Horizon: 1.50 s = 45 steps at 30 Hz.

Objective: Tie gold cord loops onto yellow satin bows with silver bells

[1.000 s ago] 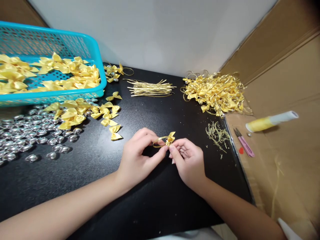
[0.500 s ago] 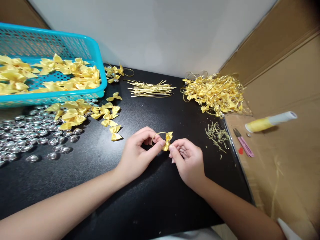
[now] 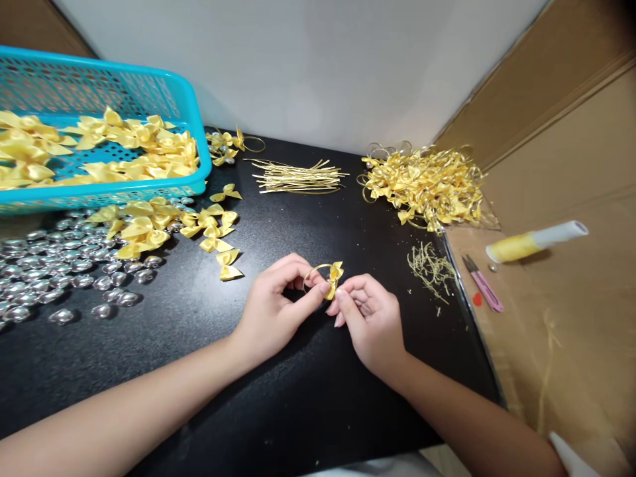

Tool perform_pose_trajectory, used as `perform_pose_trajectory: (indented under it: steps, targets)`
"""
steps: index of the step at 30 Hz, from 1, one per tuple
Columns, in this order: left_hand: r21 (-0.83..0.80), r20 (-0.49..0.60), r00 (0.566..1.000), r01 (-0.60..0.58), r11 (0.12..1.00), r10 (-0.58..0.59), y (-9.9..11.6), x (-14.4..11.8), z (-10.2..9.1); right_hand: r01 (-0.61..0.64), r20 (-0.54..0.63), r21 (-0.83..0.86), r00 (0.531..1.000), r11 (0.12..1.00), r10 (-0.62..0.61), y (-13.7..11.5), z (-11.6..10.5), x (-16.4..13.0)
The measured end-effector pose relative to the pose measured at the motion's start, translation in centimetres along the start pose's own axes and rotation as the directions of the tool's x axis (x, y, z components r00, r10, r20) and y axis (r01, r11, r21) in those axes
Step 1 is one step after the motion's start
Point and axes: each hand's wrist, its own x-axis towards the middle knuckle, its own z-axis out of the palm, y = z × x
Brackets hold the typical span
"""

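Observation:
Between my two hands is a yellow satin ribbon bow (image 3: pixel 336 273) joined to a loop of thin gold wire tie (image 3: pixel 318 266). My left hand (image 3: pixel 278 298) pinches the bow and loop from the left between thumb and fingers, the thumb lying over the lower part of the bow. At the bow's lower right edge, my right hand (image 3: pixel 375 318) has thumb and forefinger pressed together, its other fingers curled beneath. Whatever lies between these right fingertips is mostly hidden. Both hands are just above the black table (image 3: pixel 278 411).
A turquoise basket (image 3: pixel 199 132) of bows stands back left, silver heart-shaped beads (image 3: pixel 59 278) and loose bows (image 3: pixel 216 245) before it. Gold wire ties (image 3: pixel 298 177) lie at the back, looped bows (image 3: pixel 427 185) back right. Trimmings (image 3: pixel 430 268), pink-handled snips (image 3: pixel 483 283) and a roll (image 3: pixel 536 244) are right.
The bow has turned slightly between my fingers and looks narrower. My right fingertips have shifted a little left under it; both hands keep their grip.

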Motion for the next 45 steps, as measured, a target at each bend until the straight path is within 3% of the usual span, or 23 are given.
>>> perform_pose_trajectory:
  steps: [13,15,18,21,24,36,45]
  targets:
    - [0.084,-0.021,0.989,-0.147,0.986,0.149,0.3,-0.3,0.1,-0.009,-0.001,0.036,1.000,0.999,0.009,0.0,0.3,0.0]
    - [0.050,-0.043,0.995,-0.089,0.995,0.091,0.4,-0.5,0.2,-0.006,-0.011,0.030,1.000,1.000,0.006,-0.1,0.3,0.0]
    - [-0.126,0.007,0.993,0.115,0.985,-0.115,0.8,-0.6,0.4,0.004,-0.039,0.015,0.999,1.000,-0.003,-0.2,0.2,0.1]
    - [-0.235,0.191,0.941,0.320,0.918,-0.279,1.0,-0.5,0.3,0.024,-0.053,-0.005,0.998,1.000,-0.025,-0.2,0.1,0.1]
    - [-0.277,0.271,0.897,0.420,0.864,-0.350,1.1,-0.3,0.2,0.052,-0.064,-0.037,0.997,0.998,-0.054,-0.1,0.1,0.0]
    - [-0.318,0.246,0.899,0.429,0.845,-0.364,0.5,0.2,0.2,0.252,-0.061,-0.309,0.957,0.917,-0.283,-0.3,-0.5,0.8]
    - [-0.307,0.314,0.864,0.485,0.819,-0.393,0.9,0.8,0.0,0.357,0.004,-0.414,0.921,0.837,-0.391,-0.5,-0.8,1.0]
